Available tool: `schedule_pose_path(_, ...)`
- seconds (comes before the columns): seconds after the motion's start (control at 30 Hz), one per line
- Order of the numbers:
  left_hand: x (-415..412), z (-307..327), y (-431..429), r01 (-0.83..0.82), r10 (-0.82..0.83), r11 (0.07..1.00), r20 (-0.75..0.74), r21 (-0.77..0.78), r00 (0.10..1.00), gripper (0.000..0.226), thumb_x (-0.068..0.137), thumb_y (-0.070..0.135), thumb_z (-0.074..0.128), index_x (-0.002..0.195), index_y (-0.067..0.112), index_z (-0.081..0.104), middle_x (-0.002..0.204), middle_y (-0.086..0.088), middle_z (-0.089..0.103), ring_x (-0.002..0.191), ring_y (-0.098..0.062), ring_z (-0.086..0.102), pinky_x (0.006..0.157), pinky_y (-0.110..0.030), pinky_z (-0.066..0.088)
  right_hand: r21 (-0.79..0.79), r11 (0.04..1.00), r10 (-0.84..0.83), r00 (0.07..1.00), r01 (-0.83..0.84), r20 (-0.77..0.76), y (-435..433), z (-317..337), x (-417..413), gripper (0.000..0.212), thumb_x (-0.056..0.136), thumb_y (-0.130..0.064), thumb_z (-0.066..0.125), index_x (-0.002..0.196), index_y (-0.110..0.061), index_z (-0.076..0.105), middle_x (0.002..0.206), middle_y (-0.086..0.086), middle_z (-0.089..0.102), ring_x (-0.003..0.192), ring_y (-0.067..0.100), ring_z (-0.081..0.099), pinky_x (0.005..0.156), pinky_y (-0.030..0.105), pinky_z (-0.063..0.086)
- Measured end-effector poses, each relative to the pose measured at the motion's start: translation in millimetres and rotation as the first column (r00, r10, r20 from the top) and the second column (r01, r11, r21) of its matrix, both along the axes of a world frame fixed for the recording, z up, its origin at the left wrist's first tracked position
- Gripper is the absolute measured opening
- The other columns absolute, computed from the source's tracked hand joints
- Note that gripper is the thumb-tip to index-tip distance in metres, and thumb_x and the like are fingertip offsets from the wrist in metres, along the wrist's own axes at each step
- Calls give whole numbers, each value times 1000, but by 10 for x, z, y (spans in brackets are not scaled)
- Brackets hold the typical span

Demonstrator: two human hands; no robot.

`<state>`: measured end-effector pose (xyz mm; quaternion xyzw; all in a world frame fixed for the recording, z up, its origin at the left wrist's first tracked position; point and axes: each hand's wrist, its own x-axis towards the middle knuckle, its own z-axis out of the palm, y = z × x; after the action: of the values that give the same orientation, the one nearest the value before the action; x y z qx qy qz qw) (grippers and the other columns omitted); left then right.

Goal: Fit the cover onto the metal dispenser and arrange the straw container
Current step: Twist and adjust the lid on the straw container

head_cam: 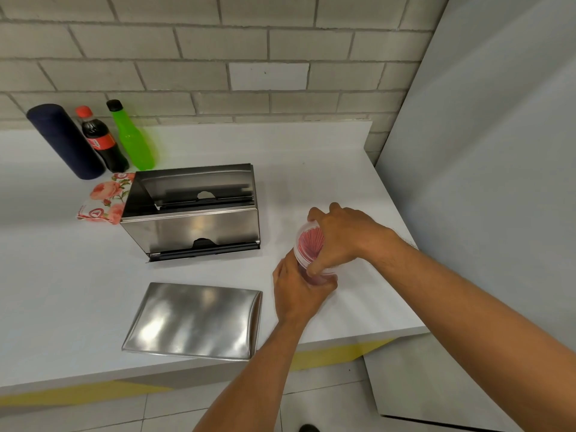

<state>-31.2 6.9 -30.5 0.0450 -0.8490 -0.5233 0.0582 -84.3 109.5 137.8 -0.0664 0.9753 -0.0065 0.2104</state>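
The metal dispenser [193, 226] stands open in the middle of the white counter, its top uncovered. Its steel cover [194, 321] lies flat near the counter's front edge, apart from the dispenser. To the right, a clear round straw container [308, 246] filled with red straws is held in both hands. My left hand [296, 291] wraps around its lower body. My right hand [339, 238] grips its lid rim from above. The container's base is hidden by my fingers.
A floral napkin pack [104, 199] lies left of the dispenser. Behind it stand a dark blue cylinder [65, 141], a cola bottle [101, 141] and a green bottle [132, 138] by the brick wall. A grey panel [483, 182] borders the counter's right side.
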Motion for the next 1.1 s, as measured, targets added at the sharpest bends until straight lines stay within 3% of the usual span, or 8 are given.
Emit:
schedule_pose_path(0.27,0,-14,-14,6,-6,1000,-14,-12,1000,84,54,54,87,128,31,54,111,23,56,107,3,43,93,-28,50,59,998,-14,999,16,-31,-61,-27,-7,123,50,-85,73,149,-24,33,136,8,53,118,30,58,79,37,48)
schedule_pose_path(0.37,0,-11,-10,-4,4,1000,-18,-27,1000,84,52,56,86,125,34,51,109,23,57,102,7,41,90,-24,49,22,999,30,998,-31,63,-41,24,-17,135,45,-73,85,157,-36,19,147,6,40,133,30,46,93,41,50)
schedule_pose_path(0.43,-4,-18,-13,6,-6,1000,11,-14,1000,89,51,61,85,128,34,50,114,20,61,108,0,47,88,-23,47,8,997,78,990,-79,119,-18,60,-32,135,47,-55,92,157,-42,16,144,4,37,134,27,42,92,38,52)
schedule_pose_path(0.57,-10,-29,-5,4,-4,1000,6,-4,1000,94,49,63,86,131,33,50,118,17,61,112,-4,48,90,-22,44,-2,991,130,984,-131,124,9,64,-54,126,51,-40,96,155,-45,25,135,2,40,128,25,44,81,33,49)
schedule_pose_path(0.9,-11,6,6,-10,10,1000,37,0,999,84,48,58,85,122,39,51,108,26,58,103,4,43,74,-6,35,-51,996,74,996,-71,42,21,10,-61,111,48,-55,88,145,-45,36,114,-4,37,110,23,49,72,31,49)
schedule_pose_path(1.1,-12,-48,-2,2,-2,1000,19,1,1000,87,50,61,87,126,37,50,111,23,57,105,5,41,79,-11,40,-29,1000,-12,1000,12,5,-25,-21,-55,109,47,-67,82,144,-40,40,131,0,49,95,20,47,70,30,45)
